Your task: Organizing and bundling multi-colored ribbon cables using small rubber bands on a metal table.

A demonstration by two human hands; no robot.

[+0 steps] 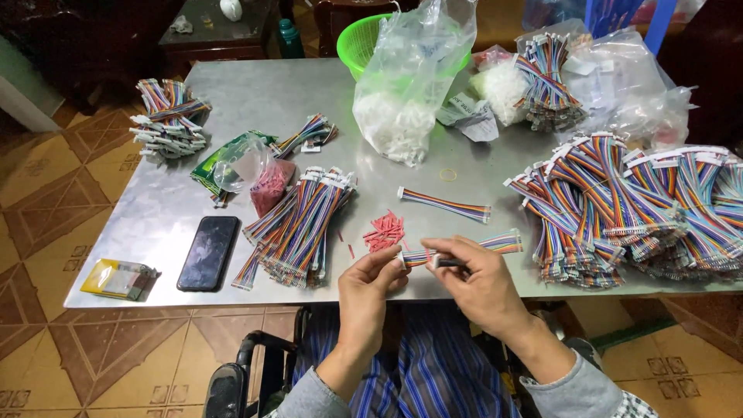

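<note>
Here your left hand (370,280) and right hand (474,280) both have their fingers closed on one rainbow ribbon cable (464,249), just over the desk's (155,224) near edge. Bare metal lies just beyond the cable, around the red pieces (385,230). Farther back stands a clear plastic bag (410,77) of white parts; a black phone (208,252) lies well left.

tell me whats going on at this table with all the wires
A seated person works at a metal table covered in bundles of rainbow ribbon cable. The left hand pinches the connector end of one short ribbon cable, while the right hand holds a small dark tool against that end. A little pile of red pieces lies just ahead of the hands, a finished-looking cable beyond it, and a black phone sits to the left.
</note>
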